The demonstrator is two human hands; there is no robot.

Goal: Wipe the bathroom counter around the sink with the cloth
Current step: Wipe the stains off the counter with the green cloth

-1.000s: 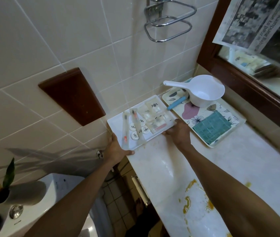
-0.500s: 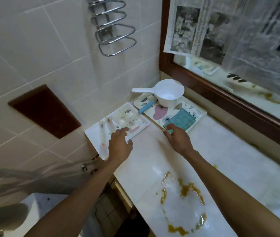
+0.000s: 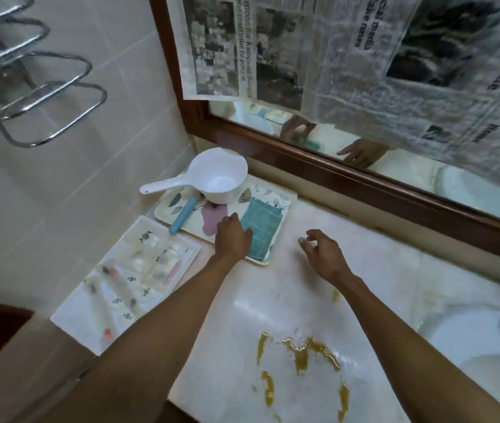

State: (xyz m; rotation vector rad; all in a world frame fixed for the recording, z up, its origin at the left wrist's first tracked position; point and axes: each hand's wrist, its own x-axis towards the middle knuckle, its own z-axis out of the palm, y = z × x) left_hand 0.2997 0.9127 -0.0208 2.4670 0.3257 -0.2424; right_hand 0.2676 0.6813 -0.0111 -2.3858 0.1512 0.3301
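Left hand point(image 3: 233, 239) lies palm-down; right hand point(image 3: 324, 254) hovers, loosely curled.

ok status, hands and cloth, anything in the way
Left hand at teal cloth edge, grip unclear; right hand open over counter. Cloth flat on floral tray. Yellow spill unwiped beside sink.

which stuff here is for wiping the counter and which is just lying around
For the job: teal cloth, counter, yellow-brown spill, sink, left hand at the cloth's edge, right hand, empty.
Lying about: white dipper, floral tray, blue-handled tool, white tray of toiletries, newspaper.
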